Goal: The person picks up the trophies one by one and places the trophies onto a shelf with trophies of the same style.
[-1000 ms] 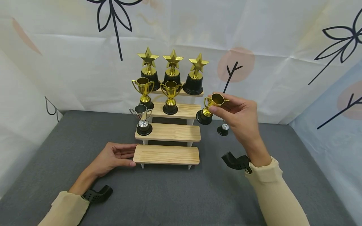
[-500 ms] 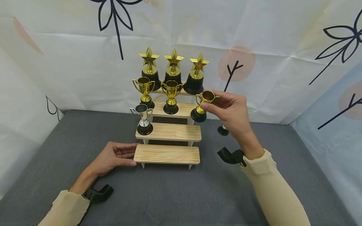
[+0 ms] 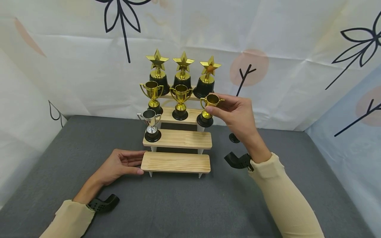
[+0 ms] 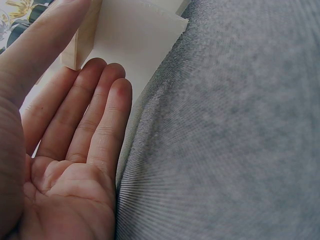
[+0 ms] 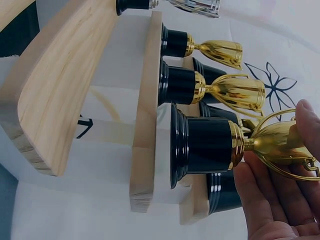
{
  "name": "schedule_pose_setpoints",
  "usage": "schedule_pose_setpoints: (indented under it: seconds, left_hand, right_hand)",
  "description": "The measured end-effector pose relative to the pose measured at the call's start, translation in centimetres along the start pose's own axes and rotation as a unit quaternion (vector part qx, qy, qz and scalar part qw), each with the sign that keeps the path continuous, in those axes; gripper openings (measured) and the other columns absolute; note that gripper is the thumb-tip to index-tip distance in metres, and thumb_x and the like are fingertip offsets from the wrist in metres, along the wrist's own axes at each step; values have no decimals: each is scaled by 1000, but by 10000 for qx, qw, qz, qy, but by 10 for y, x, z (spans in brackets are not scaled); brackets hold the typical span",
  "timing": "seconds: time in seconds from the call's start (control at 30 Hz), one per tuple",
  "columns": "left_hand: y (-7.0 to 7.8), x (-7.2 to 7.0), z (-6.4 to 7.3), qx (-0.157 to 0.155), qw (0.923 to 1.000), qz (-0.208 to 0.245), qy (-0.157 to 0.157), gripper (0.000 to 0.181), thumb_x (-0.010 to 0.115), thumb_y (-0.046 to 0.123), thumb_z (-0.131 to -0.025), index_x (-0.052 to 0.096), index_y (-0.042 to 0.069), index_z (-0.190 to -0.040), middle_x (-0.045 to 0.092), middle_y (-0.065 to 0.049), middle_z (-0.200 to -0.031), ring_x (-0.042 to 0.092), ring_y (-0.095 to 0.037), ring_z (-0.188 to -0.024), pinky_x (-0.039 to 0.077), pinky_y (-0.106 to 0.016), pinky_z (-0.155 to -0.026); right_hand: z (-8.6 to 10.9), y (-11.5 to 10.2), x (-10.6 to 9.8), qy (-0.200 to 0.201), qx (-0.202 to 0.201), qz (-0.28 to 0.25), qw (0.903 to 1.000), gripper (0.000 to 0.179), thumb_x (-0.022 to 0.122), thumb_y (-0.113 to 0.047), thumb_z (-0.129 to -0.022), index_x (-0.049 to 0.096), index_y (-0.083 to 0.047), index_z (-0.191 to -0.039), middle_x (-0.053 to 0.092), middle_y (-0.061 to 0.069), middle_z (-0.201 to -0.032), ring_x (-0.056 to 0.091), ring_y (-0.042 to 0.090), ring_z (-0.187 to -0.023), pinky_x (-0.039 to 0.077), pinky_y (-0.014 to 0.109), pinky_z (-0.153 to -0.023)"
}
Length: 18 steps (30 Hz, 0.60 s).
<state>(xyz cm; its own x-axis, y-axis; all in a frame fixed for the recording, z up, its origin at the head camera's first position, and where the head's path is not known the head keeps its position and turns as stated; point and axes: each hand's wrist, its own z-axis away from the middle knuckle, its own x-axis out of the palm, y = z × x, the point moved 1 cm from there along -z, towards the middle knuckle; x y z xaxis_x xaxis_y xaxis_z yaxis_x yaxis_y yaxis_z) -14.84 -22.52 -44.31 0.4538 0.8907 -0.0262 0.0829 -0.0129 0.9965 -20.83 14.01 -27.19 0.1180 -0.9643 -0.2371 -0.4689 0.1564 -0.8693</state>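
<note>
My right hand [image 3: 238, 114] grips a gold trophy cup [image 3: 206, 114] by its bowl, at the right end of the stand's second shelf from the top. In the right wrist view the black base of this trophy cup [image 5: 207, 145] shows a narrow gap from the shelf edge [image 5: 145, 165]. Two more gold cups, one at the left [image 3: 153, 96] and one in the middle [image 3: 180, 102], stand on that shelf. My left hand [image 3: 122, 167] has its fingers extended and touches the left end of the lowest shelf [image 3: 175, 162]; in the left wrist view its fingers [image 4: 107, 110] lie along the white side support [image 4: 135, 40].
Several gold star trophies [image 3: 182, 71] line the top shelf. A silver cup [image 3: 151, 127] stands at the left of the third shelf [image 3: 184, 138]. Behind my right hand, a black trophy base [image 3: 233, 138] rests on the grey tabletop [image 3: 190, 205]. A patterned white cloth [image 3: 285, 66] hangs behind.
My right hand has carried the gold trophy cup leftward, from beside the stand to over the right end of the second shelf. My left hand has stayed at the lowest shelf.
</note>
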Motion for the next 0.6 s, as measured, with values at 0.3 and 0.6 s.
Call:
schedule_pose_setpoints:
  seconds: [0.3, 0.6]
  left_hand:
    - [1, 0, -1, 29, 10000, 75, -21, 72, 82, -12, -76, 45, -24, -137, 57, -29, -135, 66, -18, -116, 57, -35, -95]
    - [0, 0, 0, 13, 9999, 124, -5, 73, 82, -12, -76, 44, -24, -137, 62, -20, -134, 66, -17, -115, 57, -35, -95]
  right_hand:
    - [-5, 8, 0, -7, 149, -54, 9999, 39, 80, 3, -85, 71, 3, -123, 76, 8, -103, 73, 19, -94, 63, 33, -87]
    - [-8, 11, 2, -65, 251, -237, 9994, 40, 79, 1, -87, 70, 3, -126, 75, 9, -104, 73, 20, -93, 63, 36, -88]
